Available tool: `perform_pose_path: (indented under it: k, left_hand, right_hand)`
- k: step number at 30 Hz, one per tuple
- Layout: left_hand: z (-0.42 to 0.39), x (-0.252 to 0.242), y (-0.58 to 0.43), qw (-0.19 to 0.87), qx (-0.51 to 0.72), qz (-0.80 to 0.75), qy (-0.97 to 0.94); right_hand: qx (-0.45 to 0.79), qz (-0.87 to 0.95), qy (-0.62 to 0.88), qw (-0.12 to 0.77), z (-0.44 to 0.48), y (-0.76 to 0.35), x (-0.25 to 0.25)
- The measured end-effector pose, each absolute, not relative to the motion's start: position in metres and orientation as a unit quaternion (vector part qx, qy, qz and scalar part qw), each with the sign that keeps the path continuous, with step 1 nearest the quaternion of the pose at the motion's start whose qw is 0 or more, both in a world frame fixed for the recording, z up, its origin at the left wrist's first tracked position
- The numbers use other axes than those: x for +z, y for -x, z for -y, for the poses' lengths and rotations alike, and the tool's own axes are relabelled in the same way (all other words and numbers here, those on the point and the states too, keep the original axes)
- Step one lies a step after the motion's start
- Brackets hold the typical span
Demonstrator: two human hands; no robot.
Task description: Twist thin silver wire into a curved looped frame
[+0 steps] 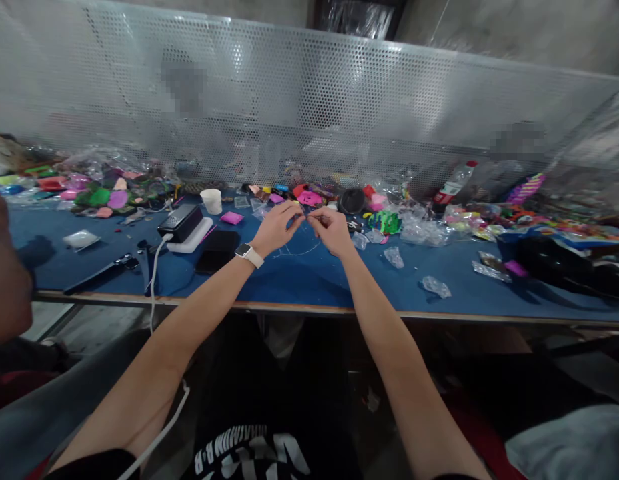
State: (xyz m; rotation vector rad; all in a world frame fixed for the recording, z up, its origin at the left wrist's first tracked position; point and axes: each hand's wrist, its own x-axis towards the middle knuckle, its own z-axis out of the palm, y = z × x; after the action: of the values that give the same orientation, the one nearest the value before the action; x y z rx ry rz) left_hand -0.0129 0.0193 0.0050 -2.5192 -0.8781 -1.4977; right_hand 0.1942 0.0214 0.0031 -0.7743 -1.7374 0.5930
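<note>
My left hand (276, 229), with a watch (244, 251) on its wrist, is raised just over the blue table. Thumb and fingers are pinched together. Facing it, almost fingertip to fingertip, is my right hand (332, 230), also closed in a pinch. Whatever they hold is too small to make out. A thin, pale thread-like line (302, 254) curves on the tabletop beneath the hands; I cannot tell if it reaches the fingers. Behind the fingertips lies a bright pink piece (309, 198) with dark marks. A dark round object (351, 201) stands behind my right hand.
Left of my hands are a black phone (217, 251), a black adapter (180, 223) with a white cable, scissors (109, 270) and a paper cup (212, 201). Colourful pieces and plastic bags line the perforated screen (269, 100). A bottle (454, 187) lies tilted at right. Another person's arm (7, 273) is at far left.
</note>
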Motion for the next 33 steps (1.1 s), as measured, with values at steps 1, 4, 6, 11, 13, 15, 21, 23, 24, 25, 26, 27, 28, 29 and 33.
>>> perform_pose_path:
  k: [1, 4, 6, 11, 13, 15, 21, 23, 24, 25, 26, 27, 28, 29, 33]
  left_hand:
    - [-0.019, 0.005, 0.012, 0.02, -0.501, 0.289, 0.815]
    - [-0.02, 0.006, 0.008, -0.088, -0.532, 0.307, 0.784]
    - [-0.024, 0.006, 0.006, -0.191, -0.528, 0.316, 0.765]
    - [-0.029, 0.005, 0.005, -0.277, -0.532, 0.321, 0.733]
    - [-0.025, 0.005, 0.005, -0.185, -0.567, 0.315, 0.738]
    - [-0.021, 0.006, 0.005, -0.075, -0.58, 0.293, 0.756]
    - [-0.017, 0.004, 0.007, 0.058, -0.532, 0.278, 0.798]
    - [-0.018, 0.004, 0.008, 0.065, -0.522, 0.279, 0.803]
    - [-0.018, 0.004, 0.009, 0.067, -0.518, 0.279, 0.806]
    - [-0.018, 0.004, 0.009, 0.068, -0.514, 0.278, 0.809]
    - [-0.018, 0.005, 0.009, 0.068, -0.51, 0.277, 0.812]
    - [-0.018, 0.006, 0.008, 0.065, -0.504, 0.278, 0.815]
    - [-0.018, 0.007, 0.008, 0.06, -0.499, 0.279, 0.819]
    - [-0.017, 0.009, 0.008, 0.053, -0.495, 0.281, 0.821]
    - [-0.021, 0.013, 0.01, -0.001, -0.495, 0.277, 0.824]
  right_hand:
    - [0.239, 0.738, 0.328, 0.539, -0.021, -0.193, 0.003]
    - [0.205, 0.751, 0.327, 0.536, -0.019, -0.191, 0.002]
    - [0.182, 0.758, 0.322, 0.538, -0.017, -0.191, 0.002]
    - [0.183, 0.755, 0.316, 0.544, -0.015, -0.19, 0.004]
    - [0.22, 0.739, 0.319, 0.551, -0.016, -0.189, 0.004]
    - [0.254, 0.718, 0.324, 0.561, -0.018, -0.189, 0.004]
    - [0.256, 0.714, 0.319, 0.568, -0.017, -0.19, 0.006]
    - [0.243, 0.724, 0.308, 0.568, -0.016, -0.191, 0.006]
    - [0.234, 0.728, 0.301, 0.57, -0.015, -0.191, 0.006]
    - [0.222, 0.731, 0.297, 0.573, -0.015, -0.192, 0.006]
    - [0.205, 0.734, 0.295, 0.576, -0.014, -0.192, 0.006]
    - [0.183, 0.74, 0.296, 0.576, -0.014, -0.193, 0.006]
    - [0.157, 0.746, 0.299, 0.574, -0.013, -0.193, 0.007]
    - [0.127, 0.754, 0.304, 0.568, -0.013, -0.194, 0.008]
    - [0.015, 0.788, 0.297, 0.539, -0.009, -0.198, 0.012]
